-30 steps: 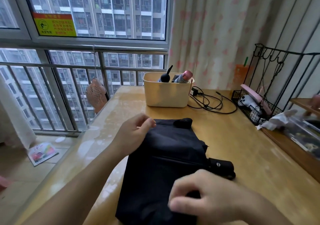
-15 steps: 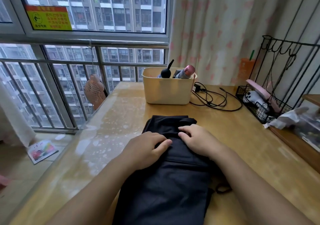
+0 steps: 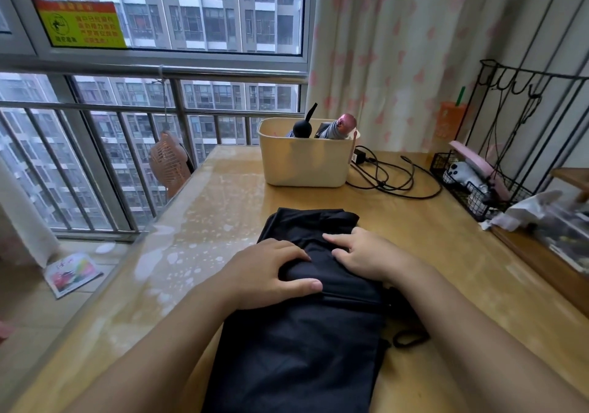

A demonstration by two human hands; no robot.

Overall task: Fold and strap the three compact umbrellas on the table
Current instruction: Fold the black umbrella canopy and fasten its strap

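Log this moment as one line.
stage: folding black umbrella | left hand: grips fabric fold | right hand: presses canopy flat | beige bin: pink-tipped umbrella inside

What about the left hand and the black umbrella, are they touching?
Touching. The head view shows the left hand gripping a fold of the black umbrella.

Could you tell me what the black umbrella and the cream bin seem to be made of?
The black umbrella looks like thin matte synthetic fabric, since it creases softly. The cream bin looks like smooth moulded plastic, judging by its rounded rim.
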